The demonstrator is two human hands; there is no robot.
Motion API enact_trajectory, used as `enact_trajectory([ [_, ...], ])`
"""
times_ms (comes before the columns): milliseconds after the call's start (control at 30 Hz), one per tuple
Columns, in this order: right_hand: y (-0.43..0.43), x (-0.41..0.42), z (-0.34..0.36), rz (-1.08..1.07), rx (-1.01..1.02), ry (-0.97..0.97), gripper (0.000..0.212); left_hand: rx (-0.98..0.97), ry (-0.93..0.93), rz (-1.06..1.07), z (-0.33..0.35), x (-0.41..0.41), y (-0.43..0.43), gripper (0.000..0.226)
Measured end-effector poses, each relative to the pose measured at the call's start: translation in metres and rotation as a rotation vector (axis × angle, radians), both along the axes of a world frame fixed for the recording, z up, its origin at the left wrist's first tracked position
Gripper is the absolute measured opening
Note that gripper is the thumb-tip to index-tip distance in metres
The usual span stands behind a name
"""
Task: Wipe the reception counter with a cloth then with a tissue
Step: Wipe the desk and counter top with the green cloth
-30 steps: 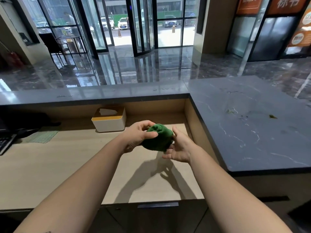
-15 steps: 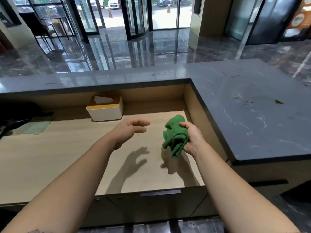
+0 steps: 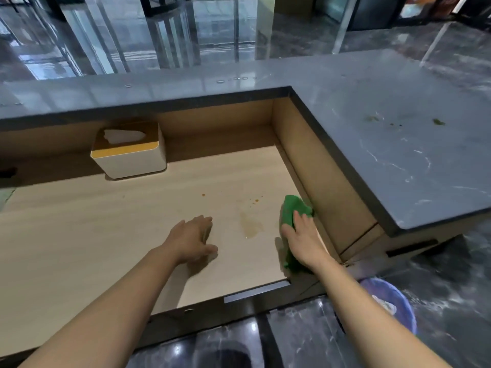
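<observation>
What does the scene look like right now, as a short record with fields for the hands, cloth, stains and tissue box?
left hand: flat on the wooden desk, holding nothing
right hand: pressing the green cloth flat on the desk, by the right wall
stains: brownish wet patch between the hands, cloth beside it; orange specks beyond it
tissue box: white, back left, tissue sticking out
grey counter: greenish crumbs on the right part
bin: blue, on the floor, lower right

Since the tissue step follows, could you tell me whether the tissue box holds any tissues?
Not empty: a white tissue shows in the top opening of the tissue box. How full it is cannot be told.
</observation>
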State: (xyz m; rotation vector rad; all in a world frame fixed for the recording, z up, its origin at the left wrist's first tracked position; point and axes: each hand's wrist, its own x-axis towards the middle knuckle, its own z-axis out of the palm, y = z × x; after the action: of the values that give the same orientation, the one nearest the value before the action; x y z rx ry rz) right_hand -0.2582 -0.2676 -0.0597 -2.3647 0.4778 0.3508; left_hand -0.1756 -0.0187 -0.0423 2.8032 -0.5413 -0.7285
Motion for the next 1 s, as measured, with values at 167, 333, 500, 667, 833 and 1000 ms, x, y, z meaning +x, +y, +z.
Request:
enact_trajectory([
  [167,0.009,-0.022,-0.015,0.217,-0.452,0.104,0.06,0.119,-0.156,-0.087,-0.016,0.001,0.002,0.063],
  [333,0.014,0.001,-0.036,0.151,-0.568,-0.092,0.066,0.186,-0.216,-0.125,-0.021,0.005,0.001,0.051],
  [500,-0.007,0.066,-0.048,0.154,-0.564,-0.079,0.06,0.206,-0.227,-0.15,-0.025,0.007,0.001,0.055],
  [667,0.009,0.045,-0.051,0.093,-0.538,-0.089,0.058,0.161,-0.208,-0.124,-0.024,0.004,0.006,0.056],
  [833,0.05,-0.031,-0.052,0.057,-0.516,-0.111,0.071,0.12,-0.15,-0.131,-0.023,-0.002,0.015,0.078],
  [1000,0.05,-0.017,-0.05,-0.012,-0.528,-0.082,0.067,0.195,-0.196,-0.144,-0.015,-0.004,0.045,0.074],
])
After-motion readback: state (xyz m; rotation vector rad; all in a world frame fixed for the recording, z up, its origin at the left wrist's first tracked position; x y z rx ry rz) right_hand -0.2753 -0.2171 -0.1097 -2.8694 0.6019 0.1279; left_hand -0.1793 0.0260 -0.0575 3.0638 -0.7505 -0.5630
